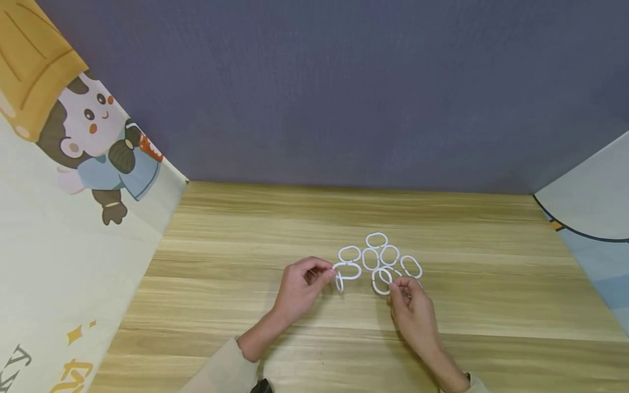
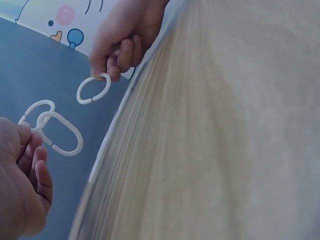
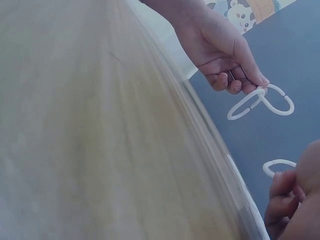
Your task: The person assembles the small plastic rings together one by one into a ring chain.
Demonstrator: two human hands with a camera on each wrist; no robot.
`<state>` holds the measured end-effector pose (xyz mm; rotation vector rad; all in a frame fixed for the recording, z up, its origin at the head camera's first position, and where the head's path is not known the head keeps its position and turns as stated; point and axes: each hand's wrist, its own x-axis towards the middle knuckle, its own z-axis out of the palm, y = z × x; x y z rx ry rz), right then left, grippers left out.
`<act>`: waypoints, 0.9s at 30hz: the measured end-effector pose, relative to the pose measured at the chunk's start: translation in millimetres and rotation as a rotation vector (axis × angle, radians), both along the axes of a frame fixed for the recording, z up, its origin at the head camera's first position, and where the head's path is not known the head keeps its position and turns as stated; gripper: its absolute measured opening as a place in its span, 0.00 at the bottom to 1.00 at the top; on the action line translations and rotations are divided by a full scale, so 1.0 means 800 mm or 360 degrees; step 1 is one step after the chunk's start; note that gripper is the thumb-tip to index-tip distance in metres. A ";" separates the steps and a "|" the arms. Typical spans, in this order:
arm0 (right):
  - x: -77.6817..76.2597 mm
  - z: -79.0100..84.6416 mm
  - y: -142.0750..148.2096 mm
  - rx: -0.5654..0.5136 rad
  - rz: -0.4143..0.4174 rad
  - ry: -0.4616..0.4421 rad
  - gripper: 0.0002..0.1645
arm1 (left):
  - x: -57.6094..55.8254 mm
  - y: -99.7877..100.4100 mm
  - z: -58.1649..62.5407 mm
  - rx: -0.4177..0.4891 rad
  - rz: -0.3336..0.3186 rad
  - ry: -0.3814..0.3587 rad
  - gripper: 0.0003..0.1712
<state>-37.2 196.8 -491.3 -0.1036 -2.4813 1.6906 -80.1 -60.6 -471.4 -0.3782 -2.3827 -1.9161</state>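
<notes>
At the far left, the pale printed wall panel [image 1: 29, 262] ran out of the head view, cutting off its cartoon figure's yellow hat [image 1: 39, 60]. The beige left sleeve [image 1: 223, 371] left by the bottom edge; beside it poked a small black object [image 1: 262, 386], too cropped to identify. The left hand [image 1: 302, 286] reached up and inward, thumb and forefinger pinching two interlinked white, oval, split rings [image 1: 350, 278], one dangling; its fingertips covered part of them. Beyond, loose white oval rings [image 1: 363, 259] lay clustered on the striped wooden tabletop [image 1: 221, 245], some overlapped by the ring in front. That single white oval ring [image 1: 374, 281] was pinched between the right hand's [image 1: 415, 311] thumb and forefinger, the other fingers curled in. A white sliver behind that hand was hard to make out. Only a scrap of right sleeve [image 1: 474, 385] showed; the right wrist view cropped the hand itself.
</notes>
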 end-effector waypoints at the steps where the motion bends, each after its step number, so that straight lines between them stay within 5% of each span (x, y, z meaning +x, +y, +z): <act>1: 0.000 0.001 0.000 -0.0025 -0.0015 -0.0017 0.02 | 0.000 0.000 0.001 -0.0001 -0.0001 -0.0001 0.03; 12: -0.006 0.017 0.000 -0.0360 -0.0111 -0.0183 0.04 | 0.001 0.001 0.000 -0.0012 -0.0012 0.0011 0.03; 27: -0.011 0.043 -0.021 -0.0505 -0.0050 -0.0160 0.05 | 0.004 0.001 -0.001 -0.0027 -0.0027 -0.0004 0.03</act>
